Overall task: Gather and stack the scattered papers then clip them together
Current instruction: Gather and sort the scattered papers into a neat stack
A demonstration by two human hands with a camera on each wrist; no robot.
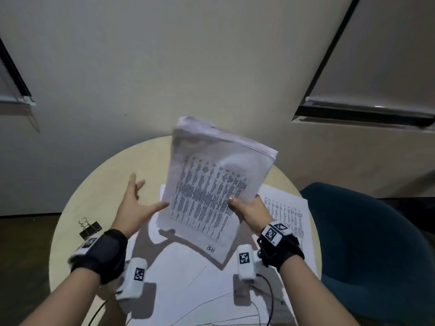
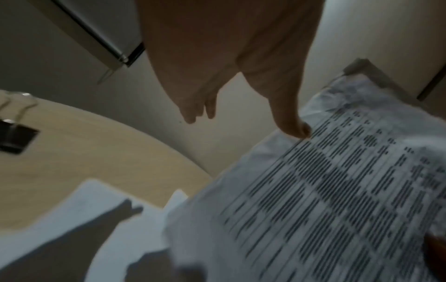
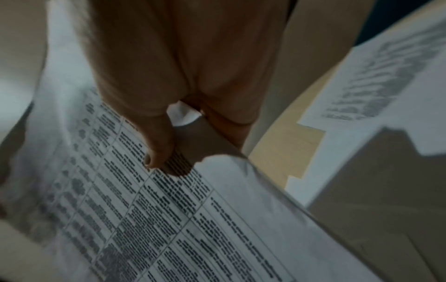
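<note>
A thick stack of printed papers (image 1: 211, 184) is held tilted above the round table. My right hand (image 1: 244, 208) grips its right edge, thumb on top (image 3: 156, 152) and fingers underneath. My left hand (image 1: 134, 201) is spread open beside the stack's left edge, with the thumb tip (image 2: 296, 129) touching the paper (image 2: 325, 190). Loose sheets (image 1: 211, 278) lie on the table under the stack, and one printed sheet (image 1: 289, 220) lies at the right. A black binder clip (image 1: 90, 228) sits on the table at the left, also seen in the left wrist view as a binder clip (image 2: 14, 137).
The round light-wood table (image 1: 98, 184) stands against a plain wall. A dark blue chair (image 1: 367, 231) is at the right of the table. Cables (image 1: 268, 300) run from the wrist cameras over the near sheets.
</note>
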